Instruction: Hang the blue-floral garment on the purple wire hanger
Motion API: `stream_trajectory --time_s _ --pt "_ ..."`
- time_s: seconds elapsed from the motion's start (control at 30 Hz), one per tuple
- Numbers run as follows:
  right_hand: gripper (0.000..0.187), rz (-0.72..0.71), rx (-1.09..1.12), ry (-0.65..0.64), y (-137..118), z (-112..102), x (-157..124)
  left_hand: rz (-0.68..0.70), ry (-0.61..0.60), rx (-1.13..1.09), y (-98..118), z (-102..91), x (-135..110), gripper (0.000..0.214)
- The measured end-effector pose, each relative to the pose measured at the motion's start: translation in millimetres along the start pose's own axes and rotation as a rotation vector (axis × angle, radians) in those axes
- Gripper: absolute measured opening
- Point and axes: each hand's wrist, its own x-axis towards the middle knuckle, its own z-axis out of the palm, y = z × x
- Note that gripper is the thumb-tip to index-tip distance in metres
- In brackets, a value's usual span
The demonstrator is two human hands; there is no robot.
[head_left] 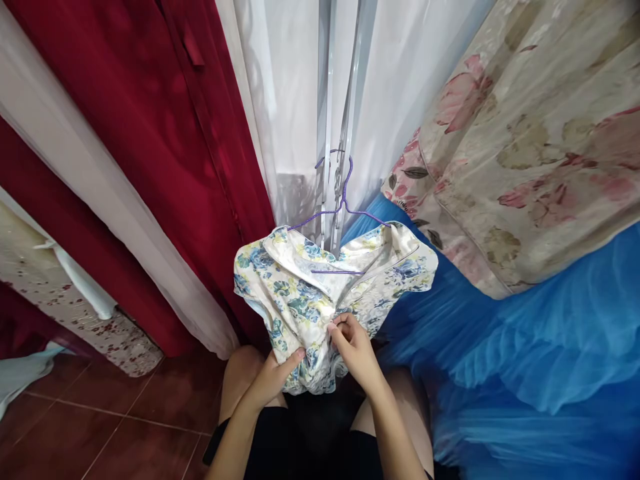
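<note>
While the blouse (pixel 313 310) sits on the purple hanger (pixel 343 200), shoulders already set, my left fingers (pixel 291 363) grip its side and right fingers (pixel 346 319) its front, below the hanger; whether it's fastened, I cannot tell.

1. Shirt (pixel 285 293): centre, on the hanger (pixel 344 200), whose hook lies toward twelve o'clock.
2. From there, straps (pixel 327 80): twelve.
3. Drapes (pixel 125 120): ten.
4. Cloth (pixel 550 153): two, overlapping the skirt (pixel 540 427) at four.
5. Floor (pixel 145 413): eight.
</note>
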Motion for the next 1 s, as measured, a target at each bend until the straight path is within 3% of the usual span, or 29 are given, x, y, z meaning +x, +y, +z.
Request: stream_trajectory --time_s 0.13,0.2,0.27,0.37,0.4,0.43,0.47,0.53,0.6,0.73,0.87,1.0 --pt "0.019 -0.018 0.045 -0.027 3 5 4 -0.052 -0.019 0.053 2 -3.1 -2 0.043" --pt "0.024 0.002 0.065 -0.026 2 7 5 -0.027 0.052 0.060 -1 -8.4 0 0.043" --pt "0.029 0.030 0.065 -0.040 1 5 3 0.089 0.233 0.078 -6 -14.7 4 0.045" --pt "0.026 0.070 0.098 -0.069 0 1 -5 0.505 0.670 0.170 -20 -15.7 11 0.046" --pt "0.023 0.081 0.122 -0.062 0 0 -8 0.630 0.735 0.233 -25 -11.7 13 0.042" --pt "0.022 0.089 0.147 -0.048 0 0 -11 0.711 0.715 0.305 -29 -5.4 15 0.039" --pt "0.022 0.093 0.167 -0.035 1 -1 -14 0.742 0.616 0.374 -33 2.9 17 0.037" --pt "0.024 0.096 0.190 -0.035 1 -1 -18 0.711 0.332 0.450 -39 22.7 23 0.040" --pt "0.027 0.108 0.201 -0.054 -3 -1 -19 0.653 0.163 0.440 -43 41.8 30 0.042" --pt "0.032 0.078 0.236 0.040 -33 -6 -6 0.591 0.040 0.406 -41 64.4 40 0.020" --pt "0.026 -0.063 0.277 0.181 -90 -20 35 0.571 -0.039 0.386 -34 71.1 36 0.019" --pt "0.030 -0.141 0.386 0.112 -143 -31 83 0.564 -0.029 0.406 -35 70.8 26 0.021"
